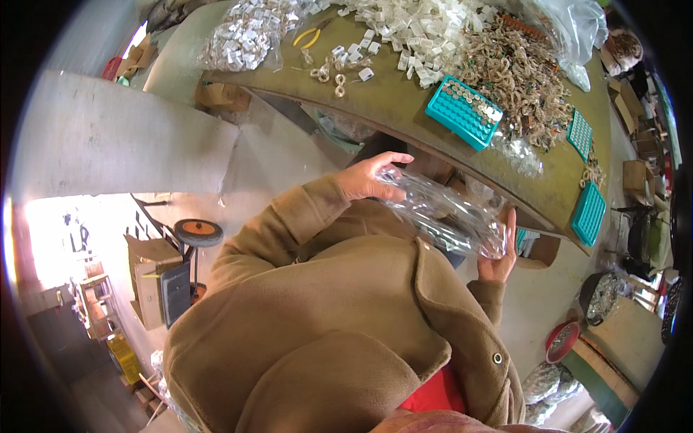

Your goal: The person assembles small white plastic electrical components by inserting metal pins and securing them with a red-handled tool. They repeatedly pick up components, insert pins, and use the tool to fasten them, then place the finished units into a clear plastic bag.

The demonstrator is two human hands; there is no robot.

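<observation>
A clear, shiny plastic bag (455, 216), long and creased, is held between my two hands in front of my body, just off the table's near edge. My left hand (372, 179) grips its left end, with the fingers bent round the plastic and one finger reaching out above. Against the right end, my right hand (499, 258) presses with its palm, fingers pointing up; part of it is behind the plastic. Glare on the bag hides whether anything lies inside. Nearest on the table is a teal tray (462, 133) partly filled with small round pieces.
The olive table (310, 90) bears a heap of translucent white plastic pieces (426, 36), tangled twine loops (516, 79), yellow-handled pliers (309, 36) and a bag of white pieces (249, 36). Further teal trays (590, 213) lie at right. On the floor at left stands a wheeled cart (196, 234).
</observation>
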